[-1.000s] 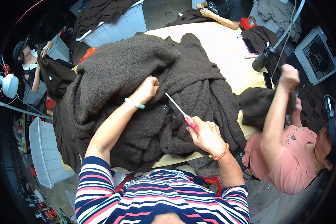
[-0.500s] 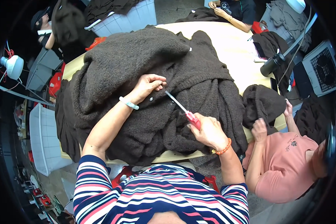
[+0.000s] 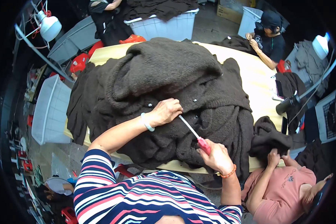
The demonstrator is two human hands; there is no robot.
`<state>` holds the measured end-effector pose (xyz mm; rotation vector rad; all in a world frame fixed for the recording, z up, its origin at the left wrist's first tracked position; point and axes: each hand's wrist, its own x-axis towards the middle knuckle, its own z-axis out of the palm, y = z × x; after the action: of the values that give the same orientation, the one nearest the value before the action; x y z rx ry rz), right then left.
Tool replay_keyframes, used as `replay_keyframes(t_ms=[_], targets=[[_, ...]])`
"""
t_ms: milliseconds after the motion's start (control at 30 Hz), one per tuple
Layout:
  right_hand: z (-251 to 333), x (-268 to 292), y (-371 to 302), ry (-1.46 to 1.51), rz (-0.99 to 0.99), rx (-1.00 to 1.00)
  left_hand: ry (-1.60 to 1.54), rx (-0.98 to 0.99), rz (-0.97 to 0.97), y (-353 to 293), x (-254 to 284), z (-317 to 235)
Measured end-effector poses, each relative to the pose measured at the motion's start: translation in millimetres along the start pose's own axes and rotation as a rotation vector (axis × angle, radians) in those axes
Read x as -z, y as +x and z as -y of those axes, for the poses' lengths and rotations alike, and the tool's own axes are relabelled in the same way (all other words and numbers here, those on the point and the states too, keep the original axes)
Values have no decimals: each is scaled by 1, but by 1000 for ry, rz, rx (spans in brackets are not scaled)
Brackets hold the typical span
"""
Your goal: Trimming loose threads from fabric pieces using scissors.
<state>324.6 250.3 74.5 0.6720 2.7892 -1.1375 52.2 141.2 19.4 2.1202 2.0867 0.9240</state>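
"In the head view, where's the work?"
"The dark brown, thick-knit garment [image 3: 164, 71] lies heaped on the pale yellow, flat-topped table [image 3: 259, 87], with small, shiny round studs [image 3: 150, 105] on it."
"And the hands?"
"The right hand [image 3: 217, 157] grasps the pink-handled tool with a slim metal shaft [image 3: 204, 145]. The left hand [image 3: 166, 112] has its fingers bunched over the knit near the tip; whether they pinch anything, I can't tell."
"Which step?"
"Probably lining tip up with cloth. The next move calls for steady fabric and careful aim, clear of those fingertips."
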Motion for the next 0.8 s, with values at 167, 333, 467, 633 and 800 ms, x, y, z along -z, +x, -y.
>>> replay_keyframes(t_ms=[167, 333, 467, 633, 800], targets=[[-9, 11, -1, 101, -181, 9, 438, 14, -134, -26, 50, -44], [6, 9, 9, 131, -189, 120, 558, 336, -284, -83, 79, 2], [28, 22, 21, 235, -287, 240, 12, -4, -434, -49, 82, -53], [90, 46, 49, 54, -381, 372, -411, -228, 42, -75, -11, -126], [140, 20, 105, -231, -388, 439, -379, -38, 64, -110, -42, -121]])
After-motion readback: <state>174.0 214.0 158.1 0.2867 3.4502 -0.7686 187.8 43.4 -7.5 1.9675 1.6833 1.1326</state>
